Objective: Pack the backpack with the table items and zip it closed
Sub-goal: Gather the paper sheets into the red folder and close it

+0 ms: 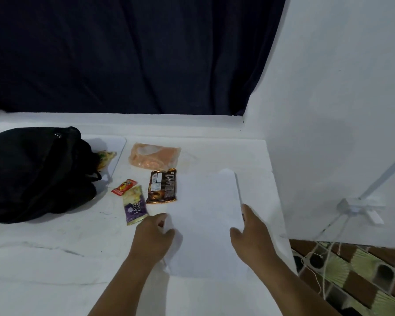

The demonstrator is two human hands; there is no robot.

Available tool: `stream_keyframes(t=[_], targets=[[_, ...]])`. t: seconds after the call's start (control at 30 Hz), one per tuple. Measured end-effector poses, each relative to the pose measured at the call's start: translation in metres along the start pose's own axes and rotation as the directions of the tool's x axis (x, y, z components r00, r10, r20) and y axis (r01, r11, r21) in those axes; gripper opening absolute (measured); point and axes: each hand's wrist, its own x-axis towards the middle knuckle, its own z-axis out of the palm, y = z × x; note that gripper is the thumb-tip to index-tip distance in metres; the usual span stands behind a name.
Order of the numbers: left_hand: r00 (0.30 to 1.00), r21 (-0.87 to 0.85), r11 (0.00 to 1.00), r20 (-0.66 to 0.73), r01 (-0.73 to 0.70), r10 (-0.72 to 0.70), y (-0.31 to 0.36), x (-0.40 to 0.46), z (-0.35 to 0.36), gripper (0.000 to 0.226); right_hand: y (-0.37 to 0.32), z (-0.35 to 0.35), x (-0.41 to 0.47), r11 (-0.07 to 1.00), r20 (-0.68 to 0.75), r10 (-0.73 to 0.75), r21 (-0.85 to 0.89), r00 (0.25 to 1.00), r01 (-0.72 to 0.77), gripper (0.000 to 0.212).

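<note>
A black backpack (37, 172) lies slumped at the table's left. Beside it are an orange packet (154, 157), a brown snack packet (162, 185), a small red packet (124, 187) and a purple layer-cake packet (135, 205). A yellow-green packet (106, 158) pokes out at the backpack's edge. In front of me lies a white stack of paper (205, 224), its far end slightly raised. My left hand (153, 236) pinches its left edge, thumb on top. My right hand (252, 233) grips its right edge.
The white marble table (55, 258) ends at a white wall (328, 110) on the right. A dark curtain (123, 53) hangs behind. Patterned floor tiles (356, 277) show at lower right, with a white power strip (360, 207) and cords on the wall.
</note>
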Motion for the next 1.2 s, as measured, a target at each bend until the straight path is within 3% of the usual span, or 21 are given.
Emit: stream_keyframes(t=[0.07,0.13,0.4,0.6,0.73,0.8,0.87,1.0,1.07,1.17,1.2], targets=[[0.999,0.001,1.0,-0.04,0.007,-0.006,-0.002,-0.003,-0.002,0.038,0.0,-0.002,0.0,0.987,-0.047,-0.014,-0.159,0.999,0.006,0.073],[0.997,-0.002,1.0,-0.081,-0.004,0.003,-0.004,-0.006,-0.005,0.041,-0.002,-0.002,-0.002,0.957,-0.104,-0.122,-0.277,0.987,0.089,0.077],[0.976,-0.028,0.998,-0.214,-0.049,0.042,-0.021,-0.015,-0.028,0.026,-0.027,0.032,-0.01,0.928,-0.037,-0.354,-0.137,0.935,0.346,0.057],[0.929,-0.109,0.981,-0.353,-0.162,0.114,-0.065,0.004,-0.067,0.028,-0.082,0.087,-0.006,0.899,0.058,-0.418,-0.12,0.906,0.422,0.053],[0.867,0.024,0.96,-0.423,-0.28,0.264,-0.108,0.042,-0.106,0.033,-0.129,0.137,0.002,0.885,0.075,-0.446,-0.111,0.892,0.452,0.053],[0.824,0.151,0.943,-0.457,-0.298,0.334,-0.131,0.062,-0.126,0.05,-0.153,0.163,0.004,0.895,0.067,-0.434,-0.078,0.898,0.438,0.051],[0.82,0.239,0.948,-0.485,-0.208,0.303,-0.146,0.079,-0.147,0.079,-0.176,0.186,0.005,0.901,0.062,-0.429,-0.046,0.901,0.432,0.049],[0.92,0.347,0.936,-0.341,-0.066,0.192,-0.178,0.113,-0.185,0.134,-0.213,0.223,0.005,0.916,0.062,-0.396,-0.049,0.916,0.399,0.049],[0.961,0.406,0.913,-0.239,-0.035,0.143,-0.193,0.132,-0.203,0.124,-0.224,0.236,0.004,0.927,0.037,-0.366,-0.074,0.93,0.368,0.049],[0.972,0.403,0.91,-0.162,-0.092,0.17,-0.202,0.15,-0.223,0.044,-0.236,0.25,0.002,0.938,0.026,-0.339,-0.074,0.941,0.34,0.049],[0.968,0.363,0.926,-0.178,-0.102,0.177,-0.203,0.152,-0.229,0.033,-0.238,0.253,0.002,0.94,0.023,-0.332,-0.07,0.943,0.333,0.049]])
